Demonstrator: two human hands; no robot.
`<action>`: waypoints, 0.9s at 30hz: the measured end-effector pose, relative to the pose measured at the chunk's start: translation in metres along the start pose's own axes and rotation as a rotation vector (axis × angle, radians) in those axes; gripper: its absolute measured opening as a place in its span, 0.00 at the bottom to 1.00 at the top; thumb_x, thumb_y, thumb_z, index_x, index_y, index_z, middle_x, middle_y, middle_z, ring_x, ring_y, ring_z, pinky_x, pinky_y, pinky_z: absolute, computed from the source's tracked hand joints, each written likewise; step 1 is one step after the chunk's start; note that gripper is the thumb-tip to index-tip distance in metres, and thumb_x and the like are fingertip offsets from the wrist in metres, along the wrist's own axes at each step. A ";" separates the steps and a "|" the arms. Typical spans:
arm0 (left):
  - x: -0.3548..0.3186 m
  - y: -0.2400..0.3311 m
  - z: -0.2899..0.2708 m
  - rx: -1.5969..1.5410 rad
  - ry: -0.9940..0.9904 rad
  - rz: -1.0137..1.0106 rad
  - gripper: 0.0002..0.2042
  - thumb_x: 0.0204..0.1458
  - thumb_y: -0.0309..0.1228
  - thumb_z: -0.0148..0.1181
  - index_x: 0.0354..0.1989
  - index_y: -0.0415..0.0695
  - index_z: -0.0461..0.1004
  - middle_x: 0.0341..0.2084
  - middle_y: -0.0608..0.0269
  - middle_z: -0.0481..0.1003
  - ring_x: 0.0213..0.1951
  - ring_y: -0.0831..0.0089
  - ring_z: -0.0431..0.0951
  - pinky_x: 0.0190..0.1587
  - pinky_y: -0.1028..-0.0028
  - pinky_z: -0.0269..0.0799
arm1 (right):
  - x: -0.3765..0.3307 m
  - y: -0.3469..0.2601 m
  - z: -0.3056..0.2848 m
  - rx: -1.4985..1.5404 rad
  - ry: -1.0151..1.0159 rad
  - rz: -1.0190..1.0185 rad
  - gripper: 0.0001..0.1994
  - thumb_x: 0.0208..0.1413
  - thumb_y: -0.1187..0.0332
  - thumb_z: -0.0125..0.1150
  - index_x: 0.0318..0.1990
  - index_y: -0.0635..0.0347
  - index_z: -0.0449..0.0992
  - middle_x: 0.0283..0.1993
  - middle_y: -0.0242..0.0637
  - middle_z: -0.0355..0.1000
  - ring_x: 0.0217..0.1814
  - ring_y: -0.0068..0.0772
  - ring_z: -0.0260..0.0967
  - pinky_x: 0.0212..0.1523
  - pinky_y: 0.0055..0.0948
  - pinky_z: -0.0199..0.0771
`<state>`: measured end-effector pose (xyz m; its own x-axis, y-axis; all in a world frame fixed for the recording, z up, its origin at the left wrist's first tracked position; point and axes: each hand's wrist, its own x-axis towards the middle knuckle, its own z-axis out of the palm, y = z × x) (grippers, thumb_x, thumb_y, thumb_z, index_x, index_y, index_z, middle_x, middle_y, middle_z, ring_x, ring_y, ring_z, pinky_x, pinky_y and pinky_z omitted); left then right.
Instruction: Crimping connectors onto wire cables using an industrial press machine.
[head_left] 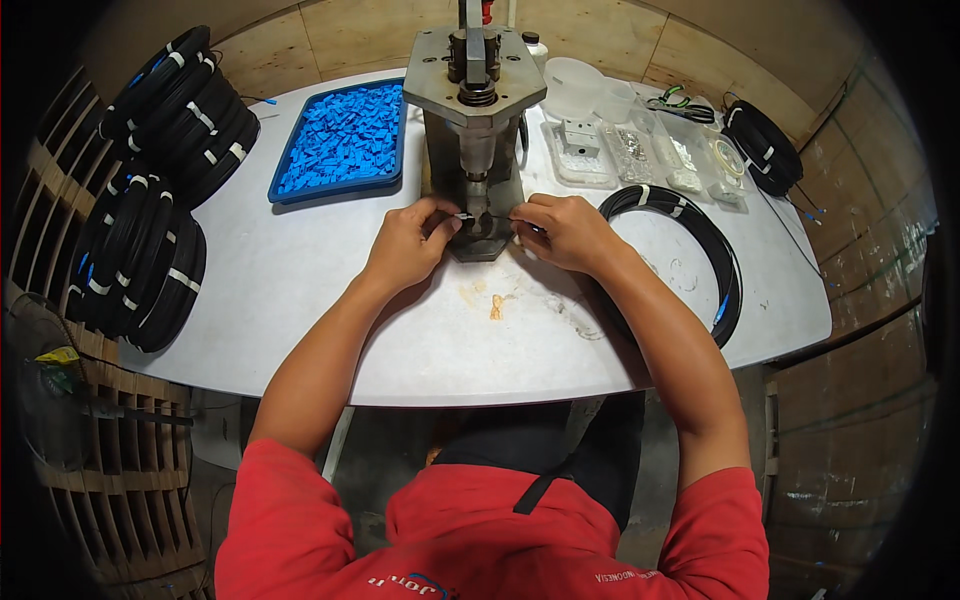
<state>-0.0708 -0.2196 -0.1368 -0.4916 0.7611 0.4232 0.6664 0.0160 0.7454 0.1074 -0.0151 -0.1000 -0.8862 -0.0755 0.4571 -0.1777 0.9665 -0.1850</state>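
A grey metal bench press (460, 95) stands upright in front of me, its ram coming down over a small base. My left hand (412, 240) is closed at the left of the ram, thumb and finger pinching a small pale fitting (463, 216). At the right of the ram my right hand (565, 232) pinches a thin black cable (503, 217) that runs in toward the press tool. Whether the cable enters the fitting is hidden at the tool. A coiled black cable (728, 260) with white ties and a blue end lies beside my right forearm.
At the left, a blue tray (279, 190) holds many small blue parts, beside stacked black cable coils (185, 120). Clear plastic containers (572, 85) and boxes of small parts (630, 150) stand back right. Another coil (762, 145) sits at the right edge of the white table (450, 370).
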 end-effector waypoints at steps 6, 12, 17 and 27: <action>0.000 0.002 -0.001 0.028 -0.010 -0.006 0.11 0.60 0.33 0.65 0.45 0.39 0.82 0.27 0.50 0.83 0.30 0.62 0.84 0.38 0.67 0.77 | 0.000 0.000 0.000 -0.003 0.006 -0.005 0.08 0.52 0.70 0.68 0.39 0.54 0.80 0.35 0.35 0.78 0.33 0.44 0.79 0.34 0.40 0.80; 0.000 0.004 -0.001 0.006 -0.007 -0.016 0.12 0.60 0.34 0.65 0.45 0.38 0.82 0.28 0.49 0.83 0.31 0.62 0.84 0.39 0.67 0.78 | 0.000 0.001 0.001 -0.006 -0.002 0.006 0.08 0.51 0.69 0.68 0.40 0.54 0.80 0.35 0.34 0.78 0.34 0.44 0.79 0.34 0.40 0.80; 0.000 0.003 -0.001 0.000 -0.012 -0.025 0.12 0.60 0.34 0.65 0.45 0.38 0.82 0.28 0.49 0.83 0.31 0.61 0.84 0.39 0.67 0.78 | 0.001 0.001 0.001 -0.005 0.006 -0.003 0.08 0.52 0.68 0.68 0.40 0.54 0.80 0.35 0.35 0.78 0.34 0.44 0.79 0.34 0.40 0.80; 0.000 0.009 -0.004 0.033 -0.049 -0.085 0.11 0.60 0.31 0.66 0.45 0.36 0.81 0.32 0.51 0.85 0.34 0.66 0.85 0.41 0.69 0.79 | 0.000 0.000 -0.001 -0.003 -0.001 -0.002 0.09 0.53 0.69 0.68 0.41 0.54 0.80 0.35 0.36 0.78 0.34 0.45 0.79 0.34 0.40 0.80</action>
<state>-0.0674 -0.2220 -0.1278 -0.5199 0.7868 0.3328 0.6421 0.1030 0.7596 0.1075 -0.0149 -0.0992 -0.8862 -0.0776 0.4567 -0.1784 0.9670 -0.1818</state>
